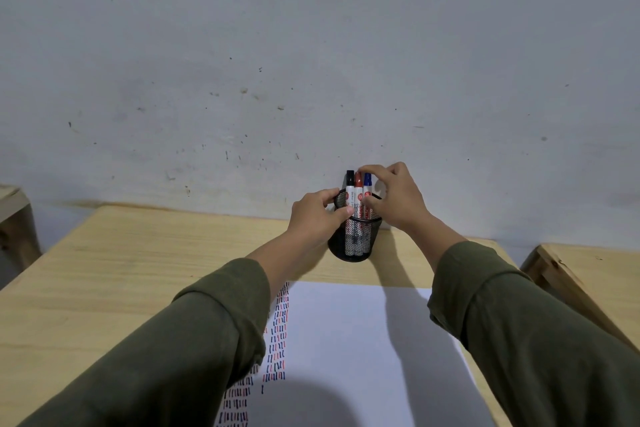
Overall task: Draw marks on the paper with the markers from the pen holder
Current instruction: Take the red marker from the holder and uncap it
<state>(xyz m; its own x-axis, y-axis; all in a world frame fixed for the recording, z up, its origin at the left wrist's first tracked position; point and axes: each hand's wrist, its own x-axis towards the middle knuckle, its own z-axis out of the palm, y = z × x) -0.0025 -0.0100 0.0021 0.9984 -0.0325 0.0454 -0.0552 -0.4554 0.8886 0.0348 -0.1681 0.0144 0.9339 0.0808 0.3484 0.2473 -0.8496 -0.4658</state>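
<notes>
A black mesh pen holder [353, 246] stands on the wooden table near the wall. Three markers stick out of it: one with a black cap [350, 180], one with a red cap [358, 184] and one with a blue cap [367, 181]. My left hand [317, 215] grips the holder's rim on its left side. My right hand [393, 198] reaches in from the right, its thumb and fingers pinched around the blue-capped marker. The white paper [353, 340] lies in front of the holder, with columns of short red, blue and black marks [278, 336] along its left part.
The light wooden table [138, 270] ends against a grey wall [311, 62]. Another wooden piece [588, 274] stands to the right and one [14, 215] to the far left. My green sleeves cover part of the paper.
</notes>
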